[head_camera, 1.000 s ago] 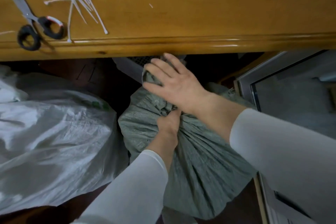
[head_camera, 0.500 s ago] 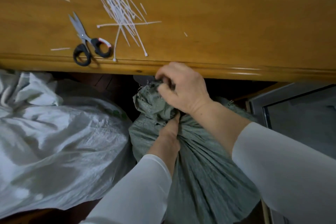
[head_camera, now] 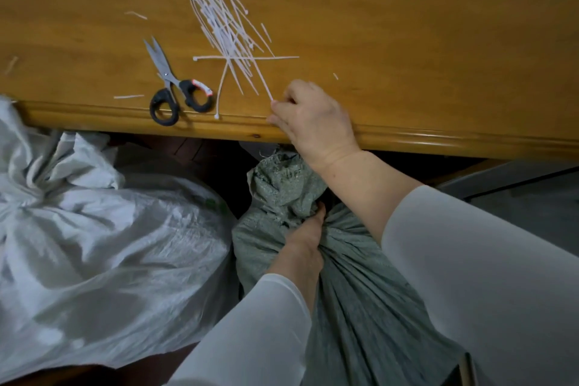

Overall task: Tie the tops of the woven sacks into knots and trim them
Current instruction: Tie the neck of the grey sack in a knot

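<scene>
**Head view, looking down across the front edge of a wooden table (head_camera: 407,25).**

- **Green sack (head_camera: 360,291):** stands below the table's front edge. Its woven top is gathered into a bunched neck, and the loose, frayed end rises toward that edge.
- **Left hand (head_camera: 305,247):** below the table edge, clenched around the neck of the green sack with the thumb uppermost. Pleats of fabric radiate from the grip.
- **Right hand (head_camera: 313,117):** lies across the table's front edge, with the wrist off the table and the fingers on it. Thumb and fingertips curl together onto the near end of one tie (head_camera: 261,80), pinching it.
- **Ties (head_camera: 219,22):** a loose white heap on the table top, farther from the front edge than the right hand. The pinched tie runs from the hand back into this heap.
- **Scissors (head_camera: 175,88):** closed and flat on the table, left of the heap. The black handles reach the front edge and the blades point away from it.
- **Offcuts (head_camera: 128,96):** short white pieces scattered on the table, left of the scissors.
- **White sack (head_camera: 109,244):** below the left part of the table edge, just beside the green sack. Its top is drawn into a gathered bunch; whether it is tied cannot be told.
- **Sleeves (head_camera: 470,276):** white, covering both forearms below the table edge.
- **Frame (head_camera: 517,175):** grey, below the right part of the table; what it belongs to is unclear.
</scene>
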The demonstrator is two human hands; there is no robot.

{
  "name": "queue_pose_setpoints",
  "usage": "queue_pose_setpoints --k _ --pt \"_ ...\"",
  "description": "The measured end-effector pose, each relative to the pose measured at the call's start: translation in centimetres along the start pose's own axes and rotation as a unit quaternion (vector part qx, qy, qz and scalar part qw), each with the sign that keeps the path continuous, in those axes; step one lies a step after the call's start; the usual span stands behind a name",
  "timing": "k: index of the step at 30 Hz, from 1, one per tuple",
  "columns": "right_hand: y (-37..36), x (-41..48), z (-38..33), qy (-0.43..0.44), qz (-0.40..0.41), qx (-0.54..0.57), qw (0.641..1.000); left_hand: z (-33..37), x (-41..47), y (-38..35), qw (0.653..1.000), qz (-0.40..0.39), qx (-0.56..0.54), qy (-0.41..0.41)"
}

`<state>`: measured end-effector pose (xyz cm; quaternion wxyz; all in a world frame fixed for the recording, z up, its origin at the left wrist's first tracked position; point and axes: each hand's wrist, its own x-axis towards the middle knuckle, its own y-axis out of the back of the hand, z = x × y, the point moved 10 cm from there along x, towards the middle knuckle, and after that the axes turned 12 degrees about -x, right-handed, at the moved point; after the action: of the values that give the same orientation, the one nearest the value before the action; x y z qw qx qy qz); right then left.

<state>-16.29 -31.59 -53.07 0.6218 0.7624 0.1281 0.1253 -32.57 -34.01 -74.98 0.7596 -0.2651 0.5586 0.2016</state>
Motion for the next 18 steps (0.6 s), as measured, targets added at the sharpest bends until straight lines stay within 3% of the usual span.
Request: queue_pose_setpoints --k 3,5,7,8,10,11,13,18 --pt "1.3 -0.9 0.8 0.007 0.039 -0.06 0.997 -1.0 2.8 0.8 0.999 0.029 0.026 0.007" --pt "2.9 -2.1 3.4 -0.072 0.086 0.016 0.994 -1.1 2.4 0.5 0.999 0.028 0.034 0.02" --pt "3.1 -3.7 6.8 -0.176 0.114 0.178 0.961 -1.0 1.8 -0.2 0.998 0.012 0.062 0.024" --pt "2.5 -4.7 8.7 -0.235 0.119 0.305 0.915 -0.9 1.2 -0.5 0.997 0.01 0.071 0.024" --pt "0.5 -7.4 11.7 -0.339 0.115 0.527 0.771 -0.5 0.1 -1.0 0.996 0.013 0.086 0.02" --pt "-0.4 -8.8 12.6 -0.375 0.101 0.599 0.7 -0.4 -0.3 -1.4 0.995 0.006 0.096 0.015" --pt "-1.8 -11.8 13.9 -0.42 0.069 0.675 0.602 -0.6 -0.6 -1.8 0.996 -0.001 0.089 0.003" --pt "-4.5 -19.3 16.6 -0.477 0.029 0.708 0.52 -2.6 -1.3 -2.6 0.994 -0.022 0.102 0.011"
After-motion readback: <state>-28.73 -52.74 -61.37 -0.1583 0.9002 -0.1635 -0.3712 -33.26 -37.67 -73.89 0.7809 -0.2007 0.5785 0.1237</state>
